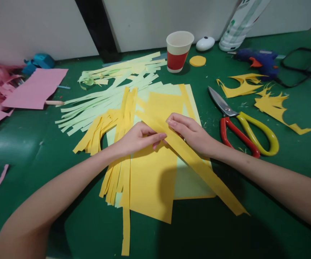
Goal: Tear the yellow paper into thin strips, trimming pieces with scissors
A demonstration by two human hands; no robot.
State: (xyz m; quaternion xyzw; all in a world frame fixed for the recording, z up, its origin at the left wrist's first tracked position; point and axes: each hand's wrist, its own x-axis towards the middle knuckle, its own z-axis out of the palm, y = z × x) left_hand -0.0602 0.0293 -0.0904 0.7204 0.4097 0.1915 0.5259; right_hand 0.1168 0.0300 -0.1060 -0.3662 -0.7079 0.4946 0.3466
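Lying under everything is a shiny green tabletop (90, 223), with dark shadows on its near part. A thin yellow strip (126, 230) pokes out on the near side. Over the yellow sheet (152, 180) and pale green paper (193, 183) in the middle, the left hand (139, 138) and right hand (192, 133) have their fingers pinched on a long yellow strip (206, 172) that slants down to the right. Big scissors (228, 109) lie to the right, pink paper (38, 90) to the left. Farther back, a red and white cup (177, 59) stands near a yellow circle (198, 60). Behind it all is a pale wall (150, 21) with a black post (96, 27).
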